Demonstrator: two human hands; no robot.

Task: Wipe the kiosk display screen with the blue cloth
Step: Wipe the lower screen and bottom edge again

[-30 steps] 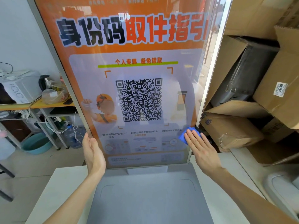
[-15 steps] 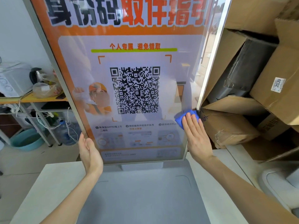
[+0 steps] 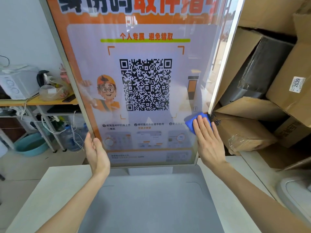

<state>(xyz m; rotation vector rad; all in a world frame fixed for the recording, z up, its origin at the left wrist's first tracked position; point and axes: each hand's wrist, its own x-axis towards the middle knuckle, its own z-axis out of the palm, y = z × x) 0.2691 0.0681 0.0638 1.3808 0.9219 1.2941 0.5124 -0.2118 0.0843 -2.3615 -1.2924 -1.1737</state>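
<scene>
The tall kiosk display screen [image 3: 144,91] fills the middle of the view, showing an orange poster with a QR code. My right hand [image 3: 207,140] lies flat with straight fingers on the blue cloth [image 3: 191,122], pressing it against the screen's lower right part near the right frame edge. Most of the cloth is hidden under my fingers. My left hand [image 3: 96,152] rests with straight fingers against the screen's left frame edge, low down, holding nothing.
A grey kiosk base [image 3: 151,202] lies below the screen. Stacked cardboard boxes [image 3: 252,128] crowd the right side, touching the frame. On the left stand a shelf [image 3: 33,102] with a microwave and kettle, water bottles and a teal basin [image 3: 30,145].
My right hand has slid the blue cloth slightly upward along the screen's right edge. The left hand stays on the left frame edge.
</scene>
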